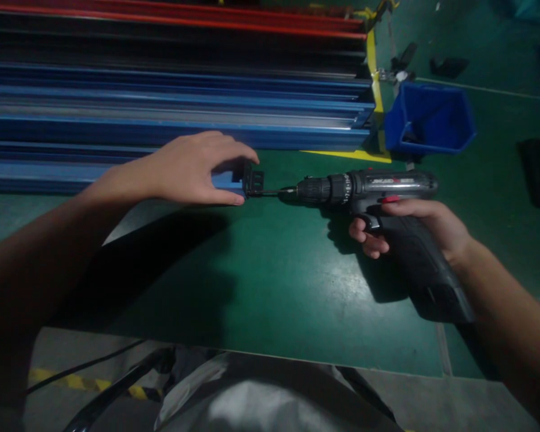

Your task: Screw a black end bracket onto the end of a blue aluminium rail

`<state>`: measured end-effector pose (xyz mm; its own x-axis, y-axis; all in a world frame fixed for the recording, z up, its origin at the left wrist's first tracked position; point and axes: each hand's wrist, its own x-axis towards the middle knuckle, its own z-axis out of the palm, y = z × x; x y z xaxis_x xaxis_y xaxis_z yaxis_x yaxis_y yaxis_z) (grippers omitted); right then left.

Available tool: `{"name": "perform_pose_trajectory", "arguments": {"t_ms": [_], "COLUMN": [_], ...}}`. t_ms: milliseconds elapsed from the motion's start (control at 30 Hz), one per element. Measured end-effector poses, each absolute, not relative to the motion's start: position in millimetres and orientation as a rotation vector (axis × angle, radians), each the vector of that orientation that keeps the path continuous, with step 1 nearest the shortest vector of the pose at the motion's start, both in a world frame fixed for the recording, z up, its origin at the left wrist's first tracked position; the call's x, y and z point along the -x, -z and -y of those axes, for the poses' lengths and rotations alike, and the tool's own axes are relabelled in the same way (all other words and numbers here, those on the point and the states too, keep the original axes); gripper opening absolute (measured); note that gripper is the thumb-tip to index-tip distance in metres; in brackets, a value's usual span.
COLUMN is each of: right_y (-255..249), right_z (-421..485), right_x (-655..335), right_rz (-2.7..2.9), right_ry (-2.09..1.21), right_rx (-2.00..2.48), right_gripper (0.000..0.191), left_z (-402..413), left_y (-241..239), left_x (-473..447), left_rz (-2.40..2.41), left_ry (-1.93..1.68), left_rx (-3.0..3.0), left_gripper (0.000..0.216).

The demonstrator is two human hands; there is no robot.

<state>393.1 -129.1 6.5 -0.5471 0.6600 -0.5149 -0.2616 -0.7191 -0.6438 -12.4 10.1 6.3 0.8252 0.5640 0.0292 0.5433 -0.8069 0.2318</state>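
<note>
Green work surface is stretching beneath the hands, with blue profiles and a red profile lying along its far side and a blue bin standing just beside their right ends. Nearest the person, a blue rail is running in from the left, and the left hand is clasping its right end, thumb on the near side and fingers on the far side. The right hand is wrapping firmly around the handle of a drill, whose long bit is pointing left at the lower part of a black end piece. Whether the tip is seating in a screw, I cannot tell. Should the drill be tilting or pushing off line, the bit could be slipping sideways toward the left thumb, which is sitting very close; a loose clasp could let the rail be twisting under torque. As for looks, the rail is showing a smooth, faintly shining blue face, while the end piece is capping it in dull black, with small openings showing on its right-hand side.
</note>
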Motion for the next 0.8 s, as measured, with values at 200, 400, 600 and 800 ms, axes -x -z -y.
{"name": "perform_pose_trajectory", "arguments": {"t_ms": [200, 400, 600, 800], "right_y": [-2.4, -4.2, -7.3, -8.1], "right_z": [131.3, 129.3, 129.0, 129.2], "right_x": [-395.2, -394.4, -391.8, -392.3], "right_rz": [0.680, 0.662, 0.662, 0.636], "right_ry": [-2.274, -2.269, -2.254, -2.257], "right_rx": [1.000, 1.035, 1.051, 1.051], "right_gripper": [0.021, 0.028, 0.027, 0.028], "left_z": [-10.3, -12.0, -12.8, -12.6], "left_y": [-7.7, -3.3, -1.6, -2.0], "left_x": [12.3, 13.6, 14.5, 15.4], "left_rz": [-0.837, -0.797, -0.802, -0.789], "left_ry": [-0.128, -0.185, -0.191, -0.196], "left_rx": [-2.798, -2.817, -2.809, -2.824], "left_gripper": [0.073, 0.074, 0.073, 0.073]}}
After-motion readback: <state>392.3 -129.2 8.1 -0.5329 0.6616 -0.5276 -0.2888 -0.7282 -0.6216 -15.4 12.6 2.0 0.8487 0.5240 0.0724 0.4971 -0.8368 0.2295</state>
